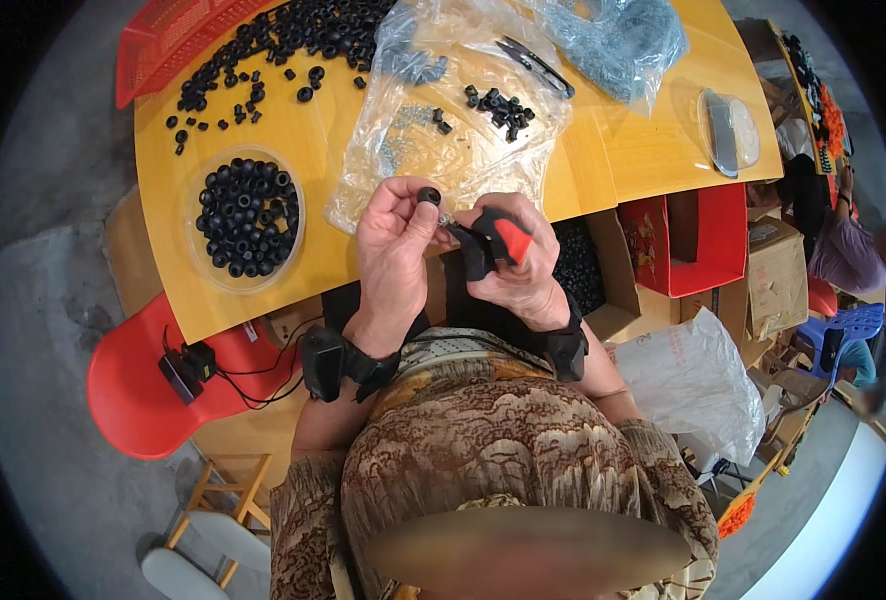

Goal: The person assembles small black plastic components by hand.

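Observation:
Over the near edge of the yellow table, my left hand (pixel 393 235) pinches a small round black plastic piece (pixel 429 196) between thumb and fingers. My right hand (pixel 523 255) is closed round a hand tool with red and black grips (pixel 508 241), which looks like pliers. Its metal tip points at the fingers of my left hand; what it grips there is too small to make out. Beyond my hands, a clear plastic sheet (pixel 363 170) carries a heap of short black pieces (pixel 503 112), scattered tiny metal parts (pixel 395 135) and black tweezers or snips (pixel 535 66).
A round clear tub (pixel 296 240) of black caps stands at left. Loose black pieces (pixel 303 35) spread by a red basket (pixel 168 50). At right are a bag of metal parts (pixel 613 50), a clear case (pixel 728 132) and a red box (pixel 708 240). A red chair (pixel 138 370) holds black adapters.

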Tool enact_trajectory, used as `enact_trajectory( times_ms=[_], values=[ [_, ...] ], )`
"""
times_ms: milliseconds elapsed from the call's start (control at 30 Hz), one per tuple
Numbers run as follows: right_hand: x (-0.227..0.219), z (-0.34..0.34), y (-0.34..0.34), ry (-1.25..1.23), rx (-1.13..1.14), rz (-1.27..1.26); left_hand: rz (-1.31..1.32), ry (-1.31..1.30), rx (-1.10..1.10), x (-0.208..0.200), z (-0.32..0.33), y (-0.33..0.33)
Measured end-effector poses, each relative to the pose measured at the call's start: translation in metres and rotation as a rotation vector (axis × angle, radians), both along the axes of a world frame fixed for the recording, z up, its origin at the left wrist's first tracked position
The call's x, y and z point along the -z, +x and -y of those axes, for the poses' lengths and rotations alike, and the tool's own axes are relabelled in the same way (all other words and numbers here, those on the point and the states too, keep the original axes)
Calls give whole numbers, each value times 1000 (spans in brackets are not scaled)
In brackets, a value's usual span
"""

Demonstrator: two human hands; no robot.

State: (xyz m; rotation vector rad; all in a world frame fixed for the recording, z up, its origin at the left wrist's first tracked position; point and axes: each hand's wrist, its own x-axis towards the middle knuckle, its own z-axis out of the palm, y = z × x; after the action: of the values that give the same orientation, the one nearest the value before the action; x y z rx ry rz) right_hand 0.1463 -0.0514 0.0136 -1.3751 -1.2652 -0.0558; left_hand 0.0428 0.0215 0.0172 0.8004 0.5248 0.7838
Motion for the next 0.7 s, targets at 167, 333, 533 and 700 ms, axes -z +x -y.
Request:
enact_trajectory(
  times_ms=[167, 333, 533, 700],
  values=[
    [0, 0, -1, -58, 51, 87, -112, 164, -147, -1, 6, 2],
    [-4, -4, -4, -80, 32, -72, -155, 391, -201, 1, 9, 2],
    [-3, -3, -8, -129, 25, -180, -172, 420, -227, 3, 7, 1],
    [-5, -2, -8, -165, -20, -239, -190, 483, -250, 3, 8, 1]
  ],
)
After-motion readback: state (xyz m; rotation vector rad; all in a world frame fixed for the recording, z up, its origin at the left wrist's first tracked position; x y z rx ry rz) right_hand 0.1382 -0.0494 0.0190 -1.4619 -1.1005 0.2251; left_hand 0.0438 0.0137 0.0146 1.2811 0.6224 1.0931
